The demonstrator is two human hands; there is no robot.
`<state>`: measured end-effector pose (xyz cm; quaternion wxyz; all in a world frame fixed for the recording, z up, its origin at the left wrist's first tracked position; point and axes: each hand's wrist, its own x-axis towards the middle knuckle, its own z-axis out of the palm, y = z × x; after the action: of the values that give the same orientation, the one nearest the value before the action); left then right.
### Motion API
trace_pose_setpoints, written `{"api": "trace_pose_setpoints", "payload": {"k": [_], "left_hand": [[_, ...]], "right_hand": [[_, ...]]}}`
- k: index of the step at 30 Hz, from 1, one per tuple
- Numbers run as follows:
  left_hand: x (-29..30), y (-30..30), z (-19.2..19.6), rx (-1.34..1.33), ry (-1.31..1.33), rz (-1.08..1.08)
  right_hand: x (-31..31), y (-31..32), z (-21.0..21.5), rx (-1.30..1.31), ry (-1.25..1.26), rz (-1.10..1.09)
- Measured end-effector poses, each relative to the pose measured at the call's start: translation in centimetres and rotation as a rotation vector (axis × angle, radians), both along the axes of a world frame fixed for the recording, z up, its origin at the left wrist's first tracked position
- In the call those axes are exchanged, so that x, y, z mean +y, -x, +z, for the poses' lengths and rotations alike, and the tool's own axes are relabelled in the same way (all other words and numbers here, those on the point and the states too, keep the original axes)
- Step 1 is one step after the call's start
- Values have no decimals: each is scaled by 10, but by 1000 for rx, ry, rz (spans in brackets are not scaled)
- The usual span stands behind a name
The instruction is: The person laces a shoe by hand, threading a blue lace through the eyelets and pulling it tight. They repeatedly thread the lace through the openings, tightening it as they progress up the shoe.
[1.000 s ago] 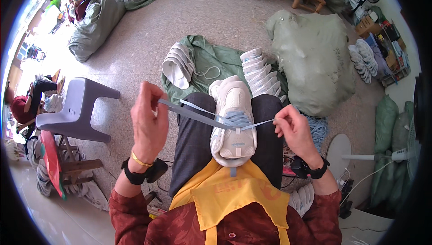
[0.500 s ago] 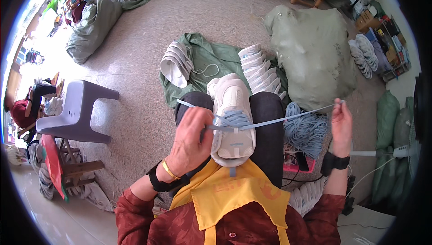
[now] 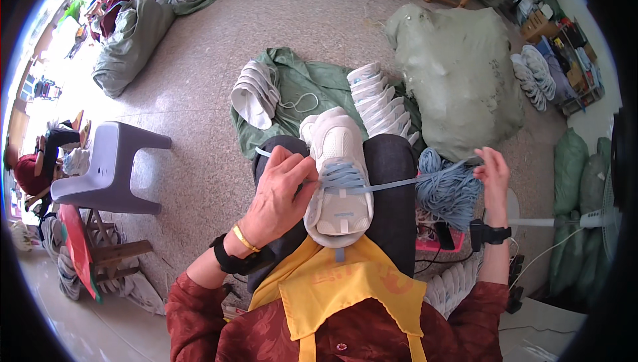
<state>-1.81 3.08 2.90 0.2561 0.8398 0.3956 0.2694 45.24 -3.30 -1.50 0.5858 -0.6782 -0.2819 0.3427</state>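
Note:
A cream-white sneaker [image 3: 340, 219] with pale blue laces [image 3: 343, 175] lies on my lap between dark-trousered knees, its tongue end towards me. My left hand [image 3: 282, 186] is at the left side of the lacing, thumb and fingers pinched on the shoelace; a short lace end sticks out beyond its knuckles. From the eyelets a free length of lace stretches right, over the blue lace bundle [image 3: 450, 189], to the fingertips of my right hand [image 3: 493, 175]. That hand is raised above my right knee, with thumb and index finger apart. A yellow apron [image 3: 352, 289] covers my lap.
Stacked white shoe uppers [image 3: 380, 103] and more uppers [image 3: 256, 96] rest on a green cloth [image 3: 299, 70] ahead. A large full sack [image 3: 458, 76] stands at front right, a grey plastic stool [image 3: 109, 169] at left. A pink tray [image 3: 448, 241] sits beside my right knee. Other people sit at far left.
My right hand has come slightly left and lower, its fingers loosening from a pinch on the lace end. My left hand keeps its pinch; the lace lies closer to the eyelets.

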Motion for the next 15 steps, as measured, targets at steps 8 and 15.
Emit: {"api": "trace_pose_setpoints", "payload": {"k": [8,15], "left_hand": [[-16,6,7,133,9,18],[-20,12,18,-330,493,116]], "right_hand": [[31,134,31,-118,9,688],[52,212,53,-51,12,1062]]}}
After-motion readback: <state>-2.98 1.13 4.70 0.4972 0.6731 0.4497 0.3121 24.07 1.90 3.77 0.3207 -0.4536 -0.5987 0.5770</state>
